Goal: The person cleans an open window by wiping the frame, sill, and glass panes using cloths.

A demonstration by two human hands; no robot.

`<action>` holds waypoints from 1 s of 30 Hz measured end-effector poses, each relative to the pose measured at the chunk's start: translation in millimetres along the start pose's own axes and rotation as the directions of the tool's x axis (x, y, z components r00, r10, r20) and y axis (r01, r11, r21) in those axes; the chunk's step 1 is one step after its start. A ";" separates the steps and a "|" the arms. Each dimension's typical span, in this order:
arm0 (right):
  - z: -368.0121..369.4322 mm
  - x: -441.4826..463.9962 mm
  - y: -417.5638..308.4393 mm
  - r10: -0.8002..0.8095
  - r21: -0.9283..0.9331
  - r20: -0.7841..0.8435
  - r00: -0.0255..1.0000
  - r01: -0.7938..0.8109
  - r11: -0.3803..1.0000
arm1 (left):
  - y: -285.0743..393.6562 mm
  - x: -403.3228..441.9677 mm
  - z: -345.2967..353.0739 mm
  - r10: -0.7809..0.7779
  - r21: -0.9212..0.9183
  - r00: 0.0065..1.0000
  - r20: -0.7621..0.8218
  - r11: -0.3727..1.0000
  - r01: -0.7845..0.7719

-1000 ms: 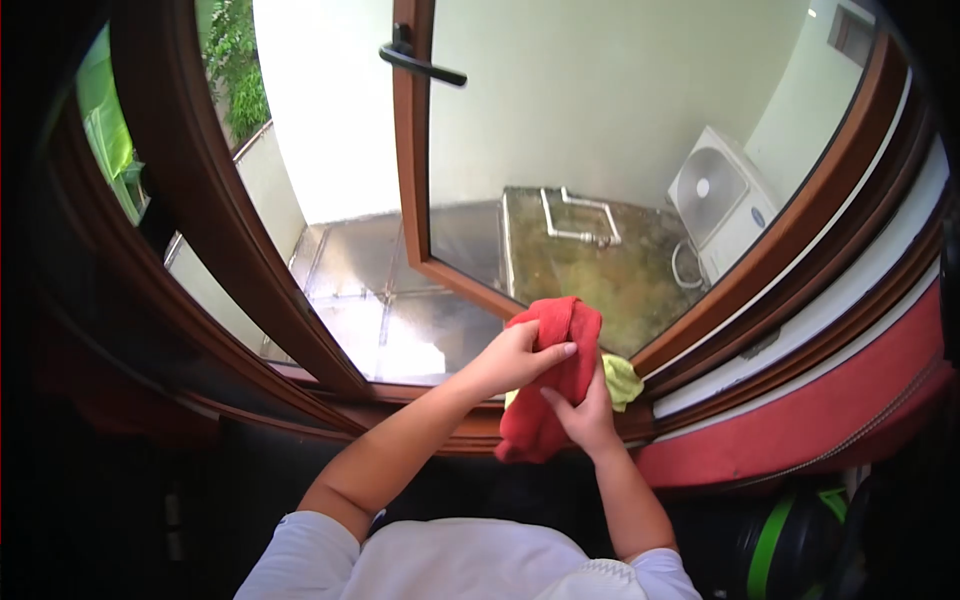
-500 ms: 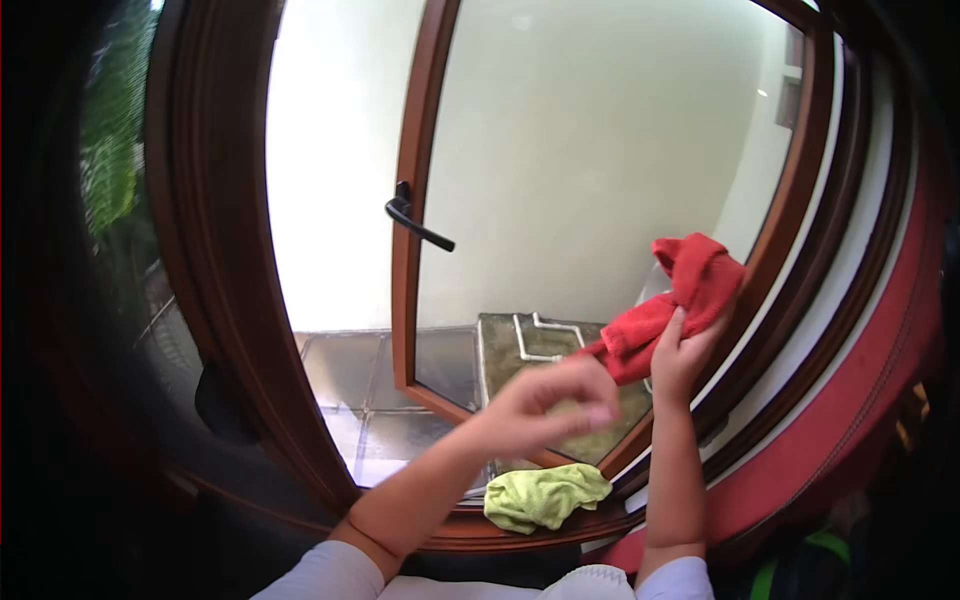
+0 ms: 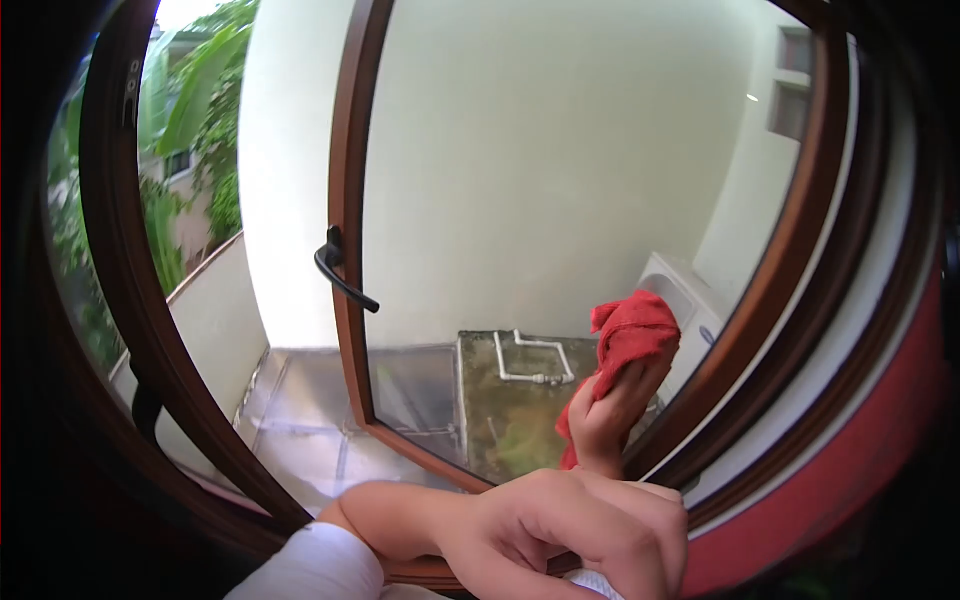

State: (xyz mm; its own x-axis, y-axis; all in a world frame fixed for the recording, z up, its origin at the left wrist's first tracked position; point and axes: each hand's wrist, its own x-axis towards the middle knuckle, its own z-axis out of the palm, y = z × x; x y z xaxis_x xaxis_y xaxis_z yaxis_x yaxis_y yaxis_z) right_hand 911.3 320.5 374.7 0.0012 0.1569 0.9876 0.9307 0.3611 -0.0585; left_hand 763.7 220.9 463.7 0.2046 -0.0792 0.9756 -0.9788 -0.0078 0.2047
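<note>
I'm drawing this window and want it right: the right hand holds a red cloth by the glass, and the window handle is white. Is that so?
Not quite: the window handle is black, not white, as the head view shows. The right hand does hold a red cloth by the glass.

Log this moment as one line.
right hand: holding red fabric cloth in front of brown-framed glass window; left hand: lower, nearer camera, grip unclear; cloth-glass contact: unclear; black curved handle: untouched
</note>
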 end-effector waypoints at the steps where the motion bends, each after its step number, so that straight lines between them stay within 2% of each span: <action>1: 2.2 3.8 -1.5 0.000 0.048 -0.005 1.000 0.000 0.999 | -4.0 1.1 -2.5 -0.021 0.027 0.999 -0.045 0.999 0.022; 3: 8.8 10.7 -4.0 0.038 0.151 -0.024 0.999 -0.034 0.988 | -7.6 10.1 -7.1 -0.042 0.122 0.992 -0.119 0.991 0.057; 4: 13.7 10.3 -3.7 0.084 0.135 -0.004 0.996 -0.082 0.987 | -9.2 15.0 -9.8 -0.053 0.167 0.986 -0.156 0.983 0.080; 7: 14.0 1.2 3.9 0.164 0.095 -0.012 0.986 -0.162 0.982 | -10.1 36.2 -31.7 -0.005 0.369 0.996 -0.085 0.929 0.037; 9: 20.5 -15.2 13.6 0.121 0.113 -0.073 0.990 -0.112 0.987 | -0.9 49.9 -45.3 0.012 0.489 0.999 -0.045 0.872 0.012; 12: 33.4 7.3 9.8 0.102 0.187 -0.134 0.986 -0.076 0.979 | 43.2 50.9 -51.1 -0.155 0.552 0.927 -0.341 0.766 0.331; 13: 31.9 19.4 3.4 0.130 0.251 -0.103 0.986 -0.101 0.963 | 43.6 49.0 -57.7 0.006 0.562 0.875 -0.485 0.768 0.306; 14: 32.4 30.9 -3.7 0.138 0.260 -0.098 0.986 -0.108 0.959 | 56.1 49.6 -68.8 0.061 0.633 0.811 -0.582 0.660 0.405; 15: 36.6 50.3 -13.0 0.106 0.122 -0.119 0.987 -0.091 0.988 | 62.4 50.5 -88.7 0.171 0.743 0.793 -0.584 0.505 0.438; 16: 42.4 70.6 -23.7 0.077 0.001 -0.127 0.989 -0.078 0.997 | 72.8 52.0 -106.0 0.195 0.809 0.795 -0.574 0.283 0.515; 17: 46.4 95.8 -35.3 0.053 -0.055 -0.128 0.990 -0.060 0.997 | 76.7 53.0 -124.0 0.217 0.849 0.822 -0.526 0.079 0.523; 19: 58.2 149.5 -61.6 -0.007 0.018 -0.040 0.999 0.008 1.000 | 69.0 46.8 -152.6 0.238 0.857 0.838 -0.491 -0.044 0.514; 20: 69.4 172.5 -73.5 0.033 0.044 -0.017 0.999 -0.033 0.998 | 63.4 47.5 -161.5 0.241 0.844 0.837 -0.491 -0.104 0.525; 21: 77.8 189.2 -90.5 0.027 -0.115 0.055 0.998 -0.021 0.993 | 58.7 50.9 -167.9 0.293 0.862 0.862 -0.414 -0.177 0.475; 22: 103.6 199.7 -84.7 -0.142 -0.267 0.110 0.984 0.166 0.949 | 56.9 55.7 -174.9 0.335 0.872 0.883 -0.329 -0.252 0.420; 24: 106.2 238.1 -101.3 -0.443 -0.203 0.107 0.890 0.456 0.867 | 67.1 68.3 -196.7 0.510 0.824 0.833 -0.215 -0.364 0.435; 26: 124.0 269.9 -117.7 -0.516 -0.237 0.161 0.841 0.540 0.807 | 85.5 86.4 -222.7 0.584 0.852 0.784 -0.210 -0.284 0.440; 28: 142.7 300.9 -132.0 -0.546 -0.218 0.179 0.818 0.574 0.789 | 112.1 102.9 -247.7 0.601 0.825 0.792 -0.107 -0.391 0.408; 30: 155.1 329.5 -145.8 -0.572 -0.211 0.171 0.802 0.597 0.774 | 137.6 131.0 -256.4 0.611 0.870 0.790 -0.049 -0.363 0.334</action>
State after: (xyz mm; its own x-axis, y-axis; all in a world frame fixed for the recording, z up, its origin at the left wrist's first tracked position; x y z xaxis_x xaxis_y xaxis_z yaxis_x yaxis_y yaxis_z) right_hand 719.3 462.1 686.1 -0.5938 0.0766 0.8009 0.7984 0.1795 0.5748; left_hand 658.0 465.0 640.0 -0.4361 -0.0187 0.8997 0.4162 -0.8906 0.1832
